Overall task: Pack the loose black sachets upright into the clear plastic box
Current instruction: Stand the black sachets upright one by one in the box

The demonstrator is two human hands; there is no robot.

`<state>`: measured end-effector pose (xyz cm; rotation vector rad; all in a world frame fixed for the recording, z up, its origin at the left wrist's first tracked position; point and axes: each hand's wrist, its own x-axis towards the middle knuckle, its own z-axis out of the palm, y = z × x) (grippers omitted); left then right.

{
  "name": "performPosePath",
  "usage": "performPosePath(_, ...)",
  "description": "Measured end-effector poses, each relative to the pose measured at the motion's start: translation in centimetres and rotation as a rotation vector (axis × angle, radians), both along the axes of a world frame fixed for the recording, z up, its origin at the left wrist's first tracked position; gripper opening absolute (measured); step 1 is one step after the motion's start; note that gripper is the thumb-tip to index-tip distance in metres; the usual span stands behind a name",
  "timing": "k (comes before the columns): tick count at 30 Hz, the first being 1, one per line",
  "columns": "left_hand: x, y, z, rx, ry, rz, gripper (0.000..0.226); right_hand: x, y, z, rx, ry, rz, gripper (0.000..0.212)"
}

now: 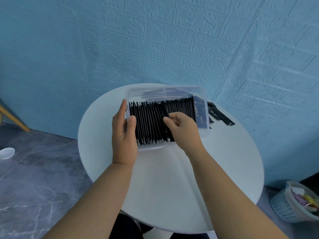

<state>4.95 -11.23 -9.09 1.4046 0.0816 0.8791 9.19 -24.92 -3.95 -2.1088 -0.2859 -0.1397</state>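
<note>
— Where is the box (205,118)?
— On the table (172,187), sachets (148,125) standing inside. My left hand (123,135) grips its left wall, thumb over the rim; my right hand (183,131) pinches one sachet (165,109) in the row. Loose sachets (220,115) lie just beside.

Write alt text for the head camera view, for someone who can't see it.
A right hand pinches a black sachet among upright sachets packed in a clear plastic box, while the left hand grips the box's left wall. The box sits on a round white table, with loose sachets lying beyond its right side.
</note>
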Motion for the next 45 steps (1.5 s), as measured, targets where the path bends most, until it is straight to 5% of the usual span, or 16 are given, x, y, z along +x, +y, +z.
performPosePath(10,0.0,0.0,0.0,0.014,-0.004,0.012,0.044,0.4,0.7,-0.4,-0.109,-0.152,-0.010,0.013)
performPosePath(13,-0.1,0.0,0.2,0.019,-0.002,0.011,0.042,0.1,0.8,-0.5,-0.107,-0.195,0.020,0.036)
performPosePath(16,-0.1,0.0,0.2,0.023,0.008,0.009,0.042,0.2,0.6,-0.7,-0.087,-0.171,0.009,0.016)
performPosePath(35,-1.1,-0.1,0.9,-0.015,0.058,0.039,0.042,0.0,1.1,0.1,-0.247,-0.090,0.045,0.036)
performPosePath(45,-4.5,3.3,2.8,-0.072,0.141,0.032,0.038,-3.1,1.6,1.1,-0.367,0.007,0.352,0.051)
